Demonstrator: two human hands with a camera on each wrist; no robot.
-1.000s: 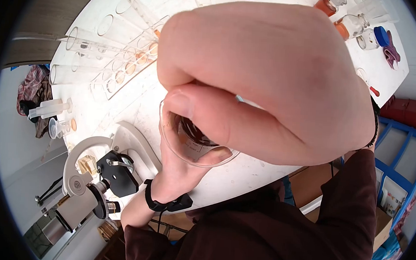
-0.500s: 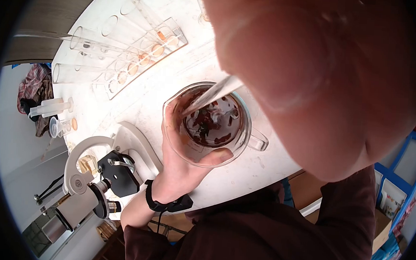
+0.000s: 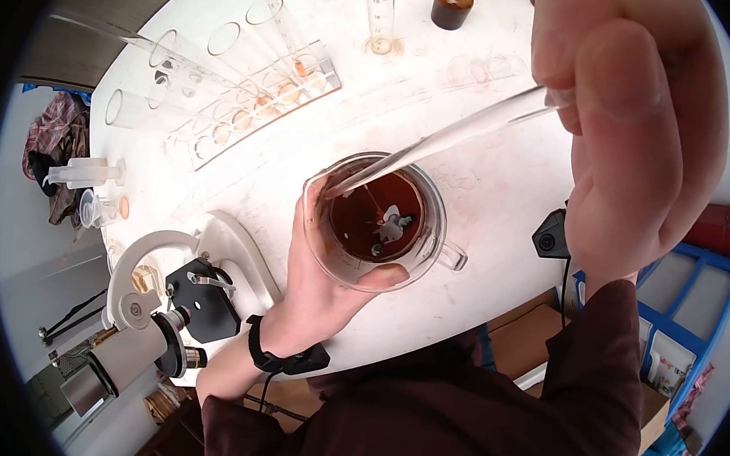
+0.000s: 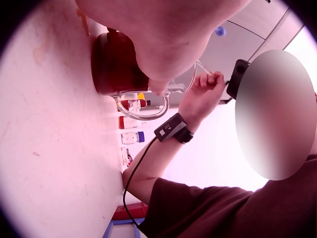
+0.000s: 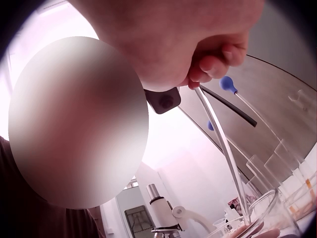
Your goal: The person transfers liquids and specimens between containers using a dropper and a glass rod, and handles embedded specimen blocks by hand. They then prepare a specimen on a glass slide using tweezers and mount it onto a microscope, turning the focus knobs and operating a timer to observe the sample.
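Observation:
A glass beaker with a side handle (image 3: 453, 257) stands on the white table, partly filled with dark red-brown liquid (image 3: 363, 228). My left hand (image 3: 315, 300) grips it from the near left, thumb along the near wall and fingers curled round the far-left side. High above the table to the right, my right hand (image 3: 634, 136) pinches the upper end of a clear glass rod (image 3: 454, 137). The rod slants down to the left, its lower end inside the beaker by the left wall. In the right wrist view, the glass rod (image 5: 223, 144) drops from the curled fingers to the beaker rim.
A rack of test tubes (image 3: 263, 121) stands beyond the beaker on the left. Near the left hand is a microscope (image 3: 202, 297). At the back are a graduated cylinder (image 3: 381, 16) and a brown bottle (image 3: 453, 6). Syringes (image 3: 88, 173) lie at the left edge.
My right hand has moved from over the beaker up and to the right, uncovering the beaker and more of the rod. The rippled liquid surface looks smoother. My left hand keeps its grip.

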